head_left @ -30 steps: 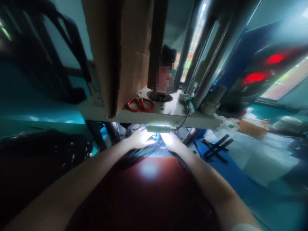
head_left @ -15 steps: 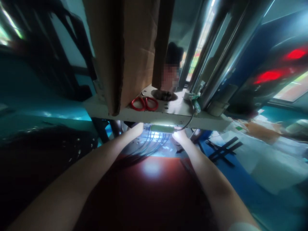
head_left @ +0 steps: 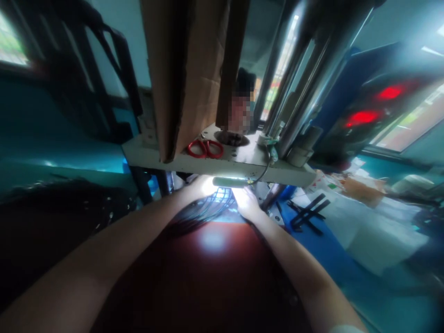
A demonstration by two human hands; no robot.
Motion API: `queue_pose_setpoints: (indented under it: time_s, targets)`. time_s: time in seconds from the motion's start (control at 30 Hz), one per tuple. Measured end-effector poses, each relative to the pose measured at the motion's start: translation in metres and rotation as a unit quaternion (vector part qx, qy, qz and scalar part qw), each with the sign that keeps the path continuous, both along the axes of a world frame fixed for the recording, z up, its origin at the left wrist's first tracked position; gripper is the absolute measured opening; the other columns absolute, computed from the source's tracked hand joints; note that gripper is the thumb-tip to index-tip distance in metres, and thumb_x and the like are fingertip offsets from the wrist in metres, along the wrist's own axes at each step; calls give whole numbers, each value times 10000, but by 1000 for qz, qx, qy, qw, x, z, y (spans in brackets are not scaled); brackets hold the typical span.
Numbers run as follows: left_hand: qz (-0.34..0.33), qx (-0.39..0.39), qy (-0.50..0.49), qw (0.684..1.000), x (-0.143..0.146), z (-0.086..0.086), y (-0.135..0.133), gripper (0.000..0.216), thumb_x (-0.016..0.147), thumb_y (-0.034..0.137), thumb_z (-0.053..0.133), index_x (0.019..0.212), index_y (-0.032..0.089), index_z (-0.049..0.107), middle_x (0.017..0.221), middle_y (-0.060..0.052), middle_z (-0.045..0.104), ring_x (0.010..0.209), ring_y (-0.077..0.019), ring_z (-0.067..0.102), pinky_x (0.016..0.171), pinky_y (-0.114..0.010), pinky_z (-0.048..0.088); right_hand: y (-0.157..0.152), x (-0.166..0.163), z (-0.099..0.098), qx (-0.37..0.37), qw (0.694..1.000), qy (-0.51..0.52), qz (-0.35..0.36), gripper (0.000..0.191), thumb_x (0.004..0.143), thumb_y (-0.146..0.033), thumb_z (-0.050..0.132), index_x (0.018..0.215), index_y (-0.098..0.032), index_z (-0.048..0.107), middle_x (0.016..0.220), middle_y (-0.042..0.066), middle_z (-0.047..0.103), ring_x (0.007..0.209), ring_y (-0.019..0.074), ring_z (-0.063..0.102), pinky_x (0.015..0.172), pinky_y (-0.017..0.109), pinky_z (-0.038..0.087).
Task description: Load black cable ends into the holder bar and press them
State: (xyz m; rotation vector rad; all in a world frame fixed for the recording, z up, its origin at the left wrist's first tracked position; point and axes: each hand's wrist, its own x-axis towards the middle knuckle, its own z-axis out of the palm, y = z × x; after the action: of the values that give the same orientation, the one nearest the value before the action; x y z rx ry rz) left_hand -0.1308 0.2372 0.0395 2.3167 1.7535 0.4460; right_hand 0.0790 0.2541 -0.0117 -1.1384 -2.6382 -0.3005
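Note:
Both my arms reach forward under a white machine shelf (head_left: pixel 222 166). My left hand (head_left: pixel 200 188) and my right hand (head_left: pixel 244 200) sit in the glare of a strip lamp (head_left: pixel 231 181) fixed below the shelf edge. Between them lies a bundle of thin dark cables (head_left: pixel 211 209) that fans out toward me over a dark red mat (head_left: pixel 211 273). Both hands touch or are right at the cables. The glare washes out the fingers, so their grip is unclear.
Red-handled scissors (head_left: pixel 205 149) lie on the shelf beside a round hole (head_left: pixel 231 138). A cardboard sheet (head_left: pixel 187 69) and steel columns (head_left: pixel 298 78) rise above. Black strips (head_left: pixel 307 212) lie on a blue surface at right. A person stands behind the machine.
My hands were spread apart under the lamp half a second ago; they have come back together over the cable bundle. The view has shifted slightly.

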Motion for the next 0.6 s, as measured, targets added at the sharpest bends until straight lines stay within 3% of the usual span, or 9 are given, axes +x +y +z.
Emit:
queue_pose_setpoints:
  time_s: [0.1,0.17,0.43,0.6]
  targets:
    - [-115,64,-9,991,16,-12,-11,392,854,408,433,1114,157,584,1112,-86,613,1069,-218,533,948,-315,405,0,1,-6,43,999,3,21,393,844,-93,344,1181,-47,542,1152,177,588,1102,255,487,994,383,340]
    - [-147,82,-9,986,20,-20,-13,456,861,457,407,1175,157,546,1130,-87,600,1035,-216,548,924,-310,420,3,0,-9,41,999,-1,18,355,861,-131,359,1138,-51,566,1121,174,602,1083,262,498,988,384,346]
    - [-153,105,-7,983,23,-41,9,535,855,524,376,1210,150,519,990,-102,632,889,-207,592,845,-335,460,9,-6,-3,9,1000,-21,-3,313,843,-144,405,1091,-75,582,1110,168,614,1051,252,539,956,373,379]
    - [-140,126,-24,982,25,-46,13,503,862,519,364,1144,154,564,910,-74,647,869,-196,586,836,-301,452,11,-11,10,-24,998,-53,-9,348,743,-97,484,1070,-66,598,1063,179,630,1048,271,554,913,367,418]
